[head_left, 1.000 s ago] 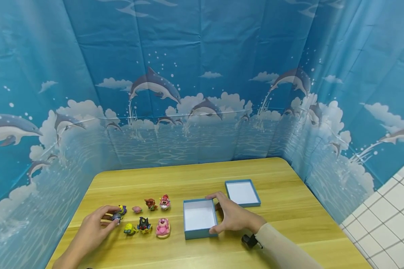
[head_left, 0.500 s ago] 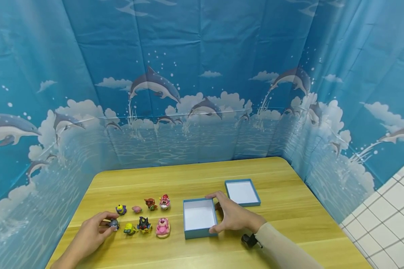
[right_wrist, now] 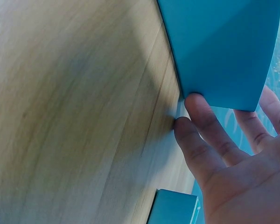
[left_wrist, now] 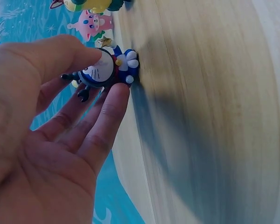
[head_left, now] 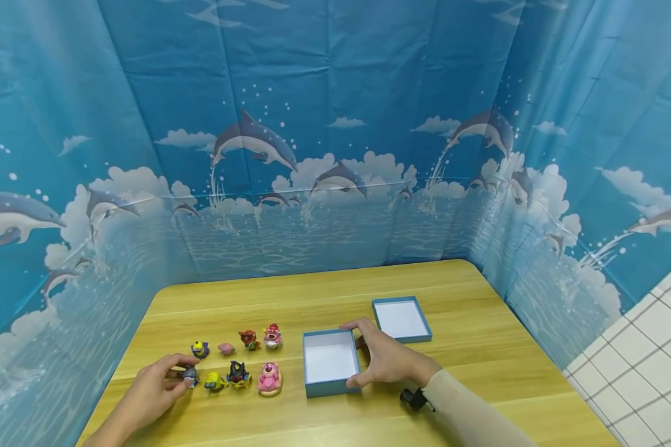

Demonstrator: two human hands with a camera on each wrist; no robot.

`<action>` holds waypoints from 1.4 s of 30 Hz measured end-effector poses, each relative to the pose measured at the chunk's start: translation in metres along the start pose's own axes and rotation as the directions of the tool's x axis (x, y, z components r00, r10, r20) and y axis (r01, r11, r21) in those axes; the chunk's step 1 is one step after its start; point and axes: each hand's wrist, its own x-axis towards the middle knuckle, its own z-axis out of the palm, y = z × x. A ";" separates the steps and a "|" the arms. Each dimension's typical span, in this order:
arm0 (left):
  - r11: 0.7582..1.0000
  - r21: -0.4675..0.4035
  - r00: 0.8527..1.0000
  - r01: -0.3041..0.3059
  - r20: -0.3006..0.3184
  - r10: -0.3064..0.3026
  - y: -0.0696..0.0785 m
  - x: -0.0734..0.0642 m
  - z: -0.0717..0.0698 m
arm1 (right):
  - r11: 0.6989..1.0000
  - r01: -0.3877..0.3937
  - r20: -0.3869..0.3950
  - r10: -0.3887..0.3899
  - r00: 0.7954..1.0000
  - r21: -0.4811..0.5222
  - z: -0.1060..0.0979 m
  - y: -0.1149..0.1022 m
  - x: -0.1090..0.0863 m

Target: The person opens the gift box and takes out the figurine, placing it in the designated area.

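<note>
My left hand pinches a small blue-and-white Doraemon-like figurine between thumb and fingers. In the left wrist view its feet meet the wooden tabletop. Beside it in the front row are a yellow-green figurine, a black one and a pink bear. Behind stand a yellow-and-purple figurine, a small pink one, a reddish-brown one and a pink bear with a red top. My right hand grips the right side of an uncovered blue box, thumb at its front corner. The box's white inside holds nothing.
A shallow blue lid, white inside up, lies behind the right hand. A small black device sits by the right wrist. The wooden table is bordered by a dolphin-print curtain at the back and sides.
My left hand has brought the blue-and-white figurine toward the front edge, away from the yellow-and-purple figurine and beside the yellow-green one. The right hand stays on the box.
</note>
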 end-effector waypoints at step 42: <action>0.854 0.350 0.748 -0.385 -0.424 0.511 0.092 0.009 0.049 | 1.000 0.009 -0.008 -0.009 1.000 -0.024 -0.002 0.001 -0.002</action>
